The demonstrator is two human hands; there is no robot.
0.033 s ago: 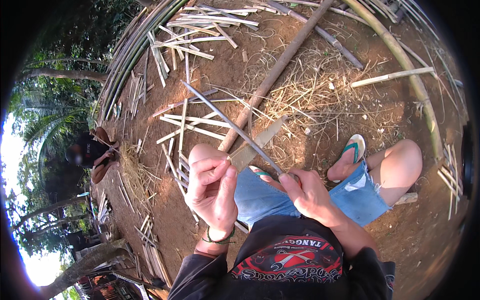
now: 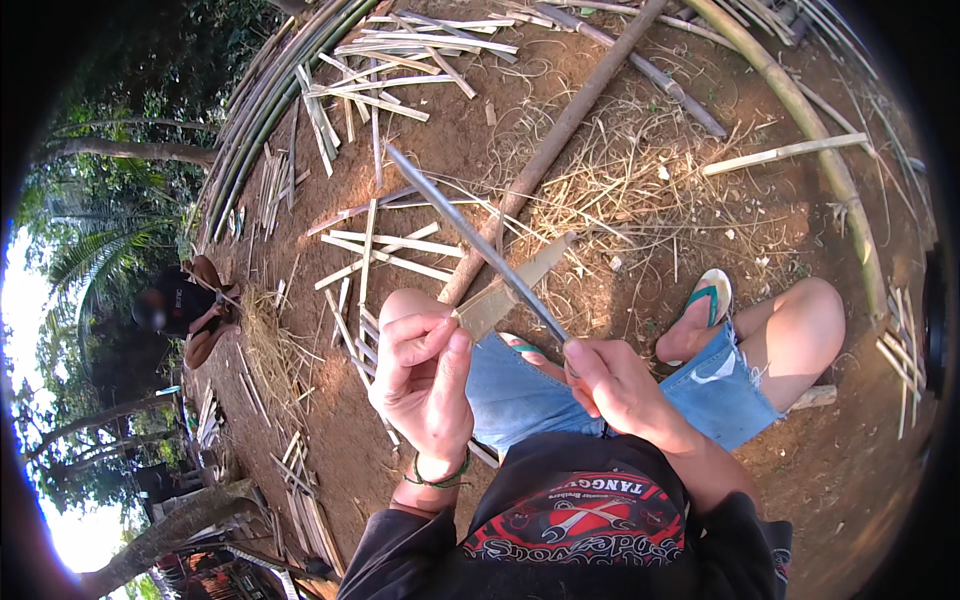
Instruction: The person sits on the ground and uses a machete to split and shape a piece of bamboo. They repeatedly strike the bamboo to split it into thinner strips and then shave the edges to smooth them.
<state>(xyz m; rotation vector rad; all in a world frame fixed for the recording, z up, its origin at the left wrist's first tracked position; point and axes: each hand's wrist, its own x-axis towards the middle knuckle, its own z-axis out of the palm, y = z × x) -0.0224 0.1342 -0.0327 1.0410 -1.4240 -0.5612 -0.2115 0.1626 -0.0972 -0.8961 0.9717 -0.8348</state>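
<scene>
My left hand point(image 2: 430, 375) is closed, pinching the near end of a flat, tan-grey tapering blade point(image 2: 485, 312) between thumb and fingers. The blade's narrow end points away and to the right, over the straw. My right hand point(image 2: 622, 388) is wrapped round the near end of a long, slim grey metal bar point(image 2: 455, 220), which looks like a file. From that fist the bar slants away to the left and crosses over the blade near its middle; whether the two touch I cannot tell. The grip of the bar is hidden in my fingers.
Beyond my sandalled feet lie straw and thin shavings point(image 2: 640, 180). A long brown pole point(image 2: 560, 130) runs across the dirt. Pale split sticks point(image 2: 410, 45) are strewn at the far left. A curved bamboo pole point(image 2: 830, 150) lies on the right. Another person point(image 2: 185, 305) crouches at the left.
The bar's far tip has swung a little right and farther away, and its flat side shows more. My right hand has shifted slightly right. The left hand and the blade have hardly moved.
</scene>
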